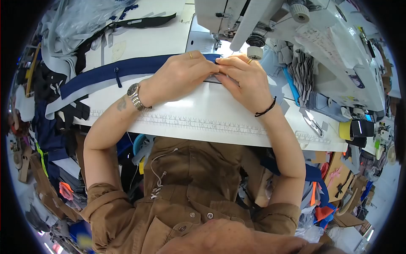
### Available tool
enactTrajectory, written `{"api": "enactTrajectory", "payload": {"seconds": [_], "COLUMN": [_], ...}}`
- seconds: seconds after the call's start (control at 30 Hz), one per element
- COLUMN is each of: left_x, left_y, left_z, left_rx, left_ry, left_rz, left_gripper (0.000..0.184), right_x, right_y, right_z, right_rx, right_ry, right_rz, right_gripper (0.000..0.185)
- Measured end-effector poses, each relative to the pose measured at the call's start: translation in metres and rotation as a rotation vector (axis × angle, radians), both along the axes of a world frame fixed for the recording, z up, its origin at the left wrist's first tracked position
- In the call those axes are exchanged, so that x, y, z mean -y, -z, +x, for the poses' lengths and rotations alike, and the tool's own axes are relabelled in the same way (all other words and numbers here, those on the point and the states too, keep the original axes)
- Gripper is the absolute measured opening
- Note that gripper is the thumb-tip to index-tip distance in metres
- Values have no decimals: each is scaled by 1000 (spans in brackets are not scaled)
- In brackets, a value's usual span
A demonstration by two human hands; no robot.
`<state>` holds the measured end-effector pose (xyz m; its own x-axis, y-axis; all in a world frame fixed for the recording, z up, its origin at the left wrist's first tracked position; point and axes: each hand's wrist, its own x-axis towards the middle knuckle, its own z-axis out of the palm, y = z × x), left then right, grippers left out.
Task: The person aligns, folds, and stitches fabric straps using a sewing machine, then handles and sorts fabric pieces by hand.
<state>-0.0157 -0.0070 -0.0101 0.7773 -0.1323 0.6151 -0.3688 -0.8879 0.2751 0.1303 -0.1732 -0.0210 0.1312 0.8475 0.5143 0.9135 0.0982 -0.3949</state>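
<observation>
A long navy fabric strip [139,67] with a pale grey layer along its lower edge curves across the white table to the sewing machine. A short narrow navy loop [118,77] hangs from it. My left hand [182,73], with a watch at the wrist, is closed on the strip near its right end. Fingertips together, my right hand [246,76] pinches the same end, just in front of the sewing machine [270,19]. The two hands' fingertips meet there and partly hide the fabric. The presser foot [217,43] stands just behind them.
A printed ruler scale [203,124] runs along the front of the white table [186,106]. Thread snips [313,123] and a yellow-and-black tape roll [347,130] lie at the right. Stacked grey fabric pieces [301,70] stand beside the machine; cloth and plastic [89,19] crowd the back left.
</observation>
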Motion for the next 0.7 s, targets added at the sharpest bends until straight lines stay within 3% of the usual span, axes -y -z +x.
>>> {"api": "enactTrajectory", "payload": {"seconds": [0.33, 0.43, 0.53, 0.7], "left_x": [15, 16, 4, -2], "left_y": [-6, 1, -3, 0], "left_z": [-3, -7, -4, -3], "left_rx": [-9, -99, -85, 51], "left_ry": [-16, -143, -102, -108], "left_rz": [240, -41, -145, 93], "left_gripper": [30, 28, 24, 24], "right_x": [-2, -4, -4, -5], "right_y": [-1, 1, 2, 3], "right_z": [-2, -2, -2, -4], "right_rx": [97, 131, 144, 102], "right_ry": [10, 17, 16, 38], "right_rz": [38, 68, 62, 63], "right_gripper": [15, 6, 6, 6]}}
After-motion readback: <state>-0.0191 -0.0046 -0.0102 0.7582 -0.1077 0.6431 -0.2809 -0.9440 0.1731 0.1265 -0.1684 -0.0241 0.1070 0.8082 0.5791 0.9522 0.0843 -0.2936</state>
